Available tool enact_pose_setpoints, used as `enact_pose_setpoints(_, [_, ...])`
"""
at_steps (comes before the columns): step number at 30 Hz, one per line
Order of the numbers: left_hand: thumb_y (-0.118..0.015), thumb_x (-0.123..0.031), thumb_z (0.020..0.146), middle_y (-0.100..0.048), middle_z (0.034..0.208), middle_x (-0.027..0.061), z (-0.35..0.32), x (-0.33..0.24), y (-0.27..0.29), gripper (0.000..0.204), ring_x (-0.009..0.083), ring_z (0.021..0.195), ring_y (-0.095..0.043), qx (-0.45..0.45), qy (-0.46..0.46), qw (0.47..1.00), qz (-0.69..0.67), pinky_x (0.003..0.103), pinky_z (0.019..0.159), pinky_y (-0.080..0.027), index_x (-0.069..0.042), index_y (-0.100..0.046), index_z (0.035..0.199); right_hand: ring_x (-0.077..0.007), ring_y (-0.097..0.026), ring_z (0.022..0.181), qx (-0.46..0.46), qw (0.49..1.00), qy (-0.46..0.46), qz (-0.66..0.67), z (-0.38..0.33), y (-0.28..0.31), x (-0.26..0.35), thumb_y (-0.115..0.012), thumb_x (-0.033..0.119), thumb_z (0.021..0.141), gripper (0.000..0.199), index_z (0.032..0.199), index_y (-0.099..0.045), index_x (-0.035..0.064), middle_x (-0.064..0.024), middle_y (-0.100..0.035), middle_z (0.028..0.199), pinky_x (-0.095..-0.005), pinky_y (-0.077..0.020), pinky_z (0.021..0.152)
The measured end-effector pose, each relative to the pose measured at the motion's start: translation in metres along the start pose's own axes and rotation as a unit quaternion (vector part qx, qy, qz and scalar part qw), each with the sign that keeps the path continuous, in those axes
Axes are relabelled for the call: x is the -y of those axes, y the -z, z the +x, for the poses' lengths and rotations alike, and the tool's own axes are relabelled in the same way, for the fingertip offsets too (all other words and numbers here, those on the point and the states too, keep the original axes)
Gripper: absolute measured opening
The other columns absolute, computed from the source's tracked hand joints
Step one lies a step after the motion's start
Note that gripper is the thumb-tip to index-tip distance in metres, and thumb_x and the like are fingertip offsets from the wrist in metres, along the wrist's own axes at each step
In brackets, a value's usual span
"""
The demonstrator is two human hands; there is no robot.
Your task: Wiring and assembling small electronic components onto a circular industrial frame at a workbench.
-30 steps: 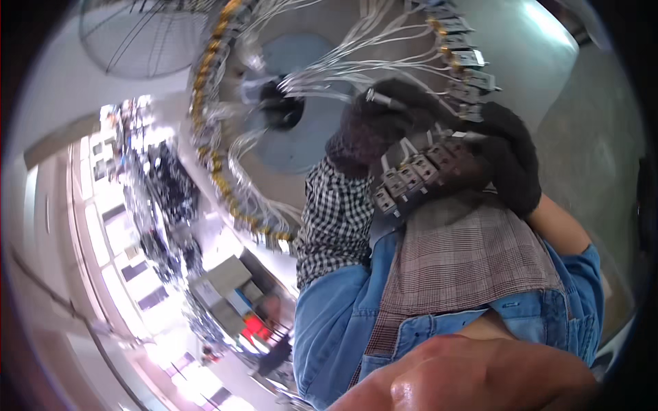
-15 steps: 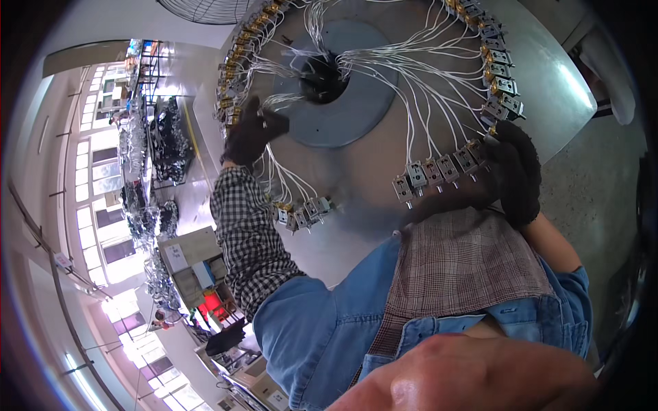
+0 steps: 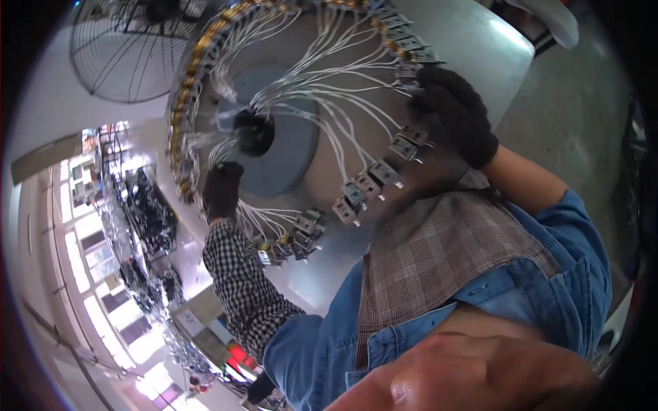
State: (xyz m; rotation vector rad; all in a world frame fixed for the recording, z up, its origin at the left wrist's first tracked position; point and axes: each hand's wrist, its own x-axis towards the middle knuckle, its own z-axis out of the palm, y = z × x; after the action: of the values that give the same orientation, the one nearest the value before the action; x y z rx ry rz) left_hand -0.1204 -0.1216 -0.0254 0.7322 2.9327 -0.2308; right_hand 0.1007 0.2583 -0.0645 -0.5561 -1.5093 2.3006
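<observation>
My right hand [image 3: 456,113], in a dark knitted glove, is at the right side of a round table. Its curled fingers meet the end of a curved row of small metal boxes [image 3: 401,41] with brass-coloured parts; what they grip is hidden. Below it lie more metal boxes [image 3: 368,183] with short shafts, white wires [image 3: 339,133] running from them to the middle. My left hand [image 3: 223,188], gloved too, is at the left beside another bundle of white wires [image 3: 223,151]. Its fingers look drawn together, and I cannot see what is in them.
A grey disc [image 3: 295,161] with a dark hub [image 3: 255,132] is at the table's middle. Brass-coloured parts [image 3: 181,103] line the left rim. Further boxes [image 3: 305,233] sit at the near edge. A large wire-guard fan [image 3: 127,55] stands beyond.
The view has turned, so the table appears shifted left. My left hand's fingers were spread and now look closer together. My right hand stays near the same gap between the boxes.
</observation>
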Motion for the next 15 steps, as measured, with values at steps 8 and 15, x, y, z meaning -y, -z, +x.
enact_pose_setpoints(8, [-0.047,-0.018,0.083,-0.061,0.085,0.0131,-0.004,-0.079,0.019,0.019,0.0284,0.080,-0.058,-0.008,0.019,0.984,-0.179,0.036,0.069,-0.045,-0.008,-0.063,0.087,-0.0183,-0.059,0.086,0.023,0.999,0.024,-0.004,0.072,-0.003,0.008,-0.051,0.012,0.086,0.029,0.112,-0.051,-0.0002,-0.0109,-0.059,0.098,-0.0283,-0.0490,0.080])
enact_pose_setpoints(15, [-0.050,-0.011,0.082,-0.061,0.089,0.0136,-0.006,-0.102,0.008,0.017,0.0223,0.084,-0.058,-0.078,0.019,0.930,-0.358,0.033,0.070,-0.045,-0.001,-0.061,0.091,-0.0173,-0.060,0.082,0.052,0.995,0.010,0.086,0.128,-0.008,0.011,-0.051,0.013,0.087,0.029,0.112,-0.051,-0.0017,-0.0112,-0.059,0.098,-0.0271,-0.0499,0.077])
